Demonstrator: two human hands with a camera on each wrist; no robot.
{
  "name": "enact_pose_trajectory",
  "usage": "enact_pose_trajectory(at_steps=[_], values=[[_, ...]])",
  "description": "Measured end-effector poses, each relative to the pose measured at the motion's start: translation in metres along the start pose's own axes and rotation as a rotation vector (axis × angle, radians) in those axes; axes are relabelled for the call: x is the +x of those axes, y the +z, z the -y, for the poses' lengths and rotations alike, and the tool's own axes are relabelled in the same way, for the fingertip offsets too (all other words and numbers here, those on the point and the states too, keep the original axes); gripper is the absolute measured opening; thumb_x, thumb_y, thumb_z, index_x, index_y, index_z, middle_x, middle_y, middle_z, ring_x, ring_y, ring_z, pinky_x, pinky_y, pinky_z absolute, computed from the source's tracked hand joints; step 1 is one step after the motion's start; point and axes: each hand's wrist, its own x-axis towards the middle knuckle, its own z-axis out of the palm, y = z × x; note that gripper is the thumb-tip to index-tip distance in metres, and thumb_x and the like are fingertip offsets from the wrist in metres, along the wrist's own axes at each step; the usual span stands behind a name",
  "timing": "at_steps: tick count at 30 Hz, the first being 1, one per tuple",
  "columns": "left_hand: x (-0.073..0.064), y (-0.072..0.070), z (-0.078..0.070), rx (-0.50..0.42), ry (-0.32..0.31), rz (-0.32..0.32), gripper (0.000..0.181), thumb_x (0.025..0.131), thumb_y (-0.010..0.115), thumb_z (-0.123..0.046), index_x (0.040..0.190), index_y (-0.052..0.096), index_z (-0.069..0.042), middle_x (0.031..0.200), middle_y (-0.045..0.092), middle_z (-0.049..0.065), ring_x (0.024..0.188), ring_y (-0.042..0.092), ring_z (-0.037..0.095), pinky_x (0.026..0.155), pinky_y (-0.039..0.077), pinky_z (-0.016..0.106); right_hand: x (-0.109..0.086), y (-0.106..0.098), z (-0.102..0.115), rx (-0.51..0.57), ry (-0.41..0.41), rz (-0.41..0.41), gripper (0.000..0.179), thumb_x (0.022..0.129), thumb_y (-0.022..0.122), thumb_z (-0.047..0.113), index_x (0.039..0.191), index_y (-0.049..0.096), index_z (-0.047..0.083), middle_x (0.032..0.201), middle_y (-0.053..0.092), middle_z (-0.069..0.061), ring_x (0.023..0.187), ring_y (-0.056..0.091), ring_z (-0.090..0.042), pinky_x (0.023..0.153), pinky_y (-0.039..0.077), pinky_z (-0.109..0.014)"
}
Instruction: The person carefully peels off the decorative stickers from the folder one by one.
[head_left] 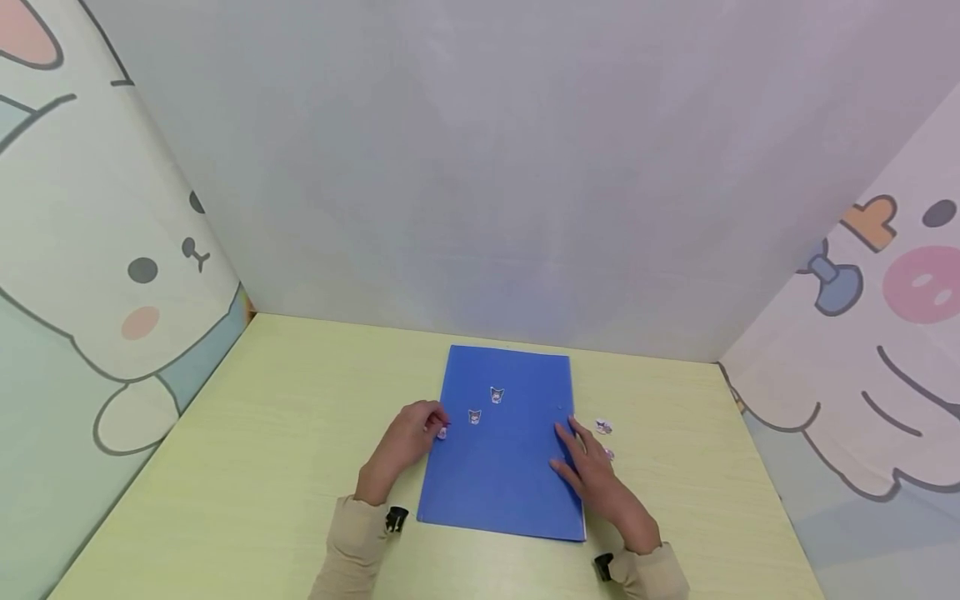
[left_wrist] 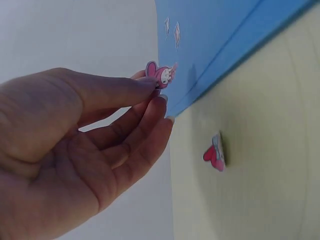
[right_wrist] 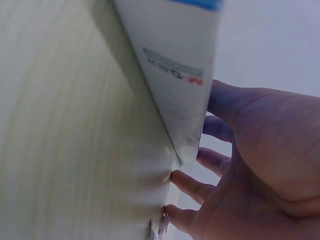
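Note:
A blue folder (head_left: 498,467) lies flat on the table, with two dark-eared cartoon stickers, an upper one (head_left: 497,395) and a lower one (head_left: 475,417), on its cover. At the folder's left edge, my left hand (head_left: 411,433) pinches a small pink cartoon sticker (left_wrist: 164,76) between thumb and fingertips. Another sticker with a red heart (left_wrist: 214,154) is on the table beside the folder in the left wrist view. My right hand (head_left: 596,475) rests at the folder's right edge, fingers spread. The folder's white printed side (right_wrist: 175,75) shows in the right wrist view.
Right of the folder lies a round sticker (head_left: 603,427), and a second one (head_left: 609,454) is partly hidden by the right hand. The pale wooden table (head_left: 300,400) meets a plain back wall (head_left: 480,167). Cartoon-printed panels stand at both sides.

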Motion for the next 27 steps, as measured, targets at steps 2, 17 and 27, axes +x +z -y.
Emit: enact_pose_trajectory(at_steps=[2, 17, 27], values=[[0.000, -0.002, 0.003, 0.001, -0.026, 0.001, 0.013, 0.092, 0.065, 0.012, 0.091, 0.070, 0.000, 0.087, 0.068, 0.009, 0.078, 0.064, 0.018, 0.071, 0.054, 0.035, 0.000, 0.000, 0.000, 0.004, 0.008, 0.003, 0.055, 0.097, 0.067, 0.006, 0.144, 0.046, -0.012, 0.147, 0.036, -0.041, 0.131, 0.036, -0.065, 0.095, 0.033, -0.079], [-0.003, -0.015, 0.020, -0.012, -0.138, 0.013, 0.012, 0.092, 0.064, 0.012, 0.091, 0.069, 0.000, 0.084, 0.065, 0.007, 0.073, 0.055, 0.014, 0.071, 0.050, 0.034, -0.003, 0.005, -0.007, 0.016, 0.002, -0.007, 0.055, 0.100, 0.064, 0.012, 0.148, 0.044, -0.008, 0.149, 0.034, -0.039, 0.132, 0.034, -0.065, 0.095, 0.032, -0.080], [-0.005, -0.020, 0.031, -0.004, -0.179, 0.019, 0.012, 0.089, 0.068, 0.012, 0.091, 0.068, 0.000, 0.083, 0.065, 0.007, 0.077, 0.057, 0.016, 0.073, 0.050, 0.037, -0.001, 0.003, -0.005, 0.035, 0.030, 0.006, 0.055, 0.101, 0.064, 0.012, 0.147, 0.045, -0.009, 0.151, 0.033, -0.039, 0.134, 0.032, -0.064, 0.097, 0.030, -0.080]])
